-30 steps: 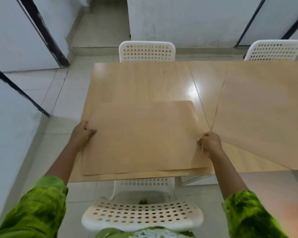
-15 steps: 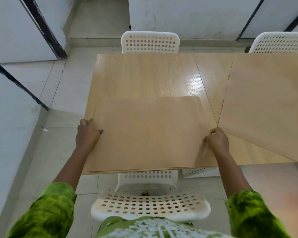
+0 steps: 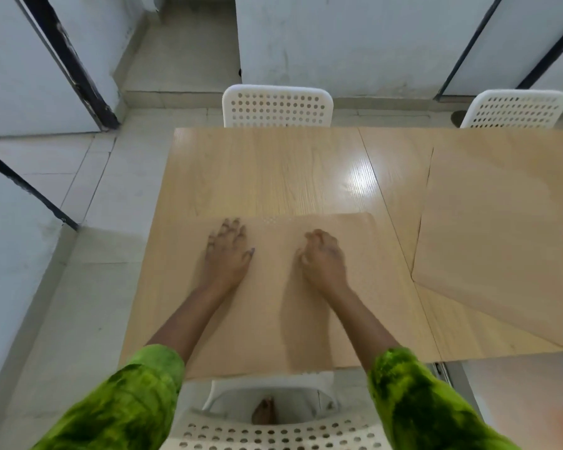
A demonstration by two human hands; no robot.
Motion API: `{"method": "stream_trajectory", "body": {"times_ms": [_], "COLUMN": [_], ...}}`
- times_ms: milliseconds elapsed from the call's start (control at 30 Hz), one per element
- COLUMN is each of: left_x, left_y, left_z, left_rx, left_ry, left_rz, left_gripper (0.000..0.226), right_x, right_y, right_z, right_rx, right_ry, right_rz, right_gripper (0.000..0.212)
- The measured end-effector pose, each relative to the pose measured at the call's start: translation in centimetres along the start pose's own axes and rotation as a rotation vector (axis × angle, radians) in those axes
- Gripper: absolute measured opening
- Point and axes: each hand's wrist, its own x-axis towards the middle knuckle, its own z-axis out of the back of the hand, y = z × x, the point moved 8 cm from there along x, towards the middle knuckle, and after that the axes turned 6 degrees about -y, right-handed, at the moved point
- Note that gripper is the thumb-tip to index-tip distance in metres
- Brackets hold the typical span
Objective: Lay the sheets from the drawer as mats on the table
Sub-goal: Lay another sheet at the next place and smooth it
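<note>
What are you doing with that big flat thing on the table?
A person is laying thin tan sheets on a wooden table as mats. The near sheet lies flat at the table's front edge, and the left hand and right hand both rest on top of it, as if pressing it smooth. Another sheet lies at an angle on the right side of the table. White chairs stand around it.
</note>
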Motion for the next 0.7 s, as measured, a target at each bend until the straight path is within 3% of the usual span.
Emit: {"method": "stream_trajectory", "body": {"times_ms": [100,267,467,700], "left_x": [1.8,1.5,0.9,1.1], "left_y": [-2.0,0.7,9.2,9.7], "left_z": [-2.2,-2.7,-0.7,-0.3], "left_rx": [0.113,0.128,0.129,0.144], "left_ry": [0.068,-0.033,-0.111,-0.051], "left_rz": [-0.102,-0.063,0.160,0.173], "left_gripper": [0.058,0.068,0.072,0.055], "right_x": [2.1,2.6,4.5,4.8], "right_y": [3.2,1.9,-7.8,-11.0], "right_z": [-3.9,-5.3,-0.6,1.5], "right_rx": [-0.119,-0.221,-0.252,-0.222], "right_ry": [0.133,0.110,0.025,0.034], "right_rz": [0.181,0.249,-0.047,-0.185], "right_gripper": [0.053,0.056,0.059,0.061]}}
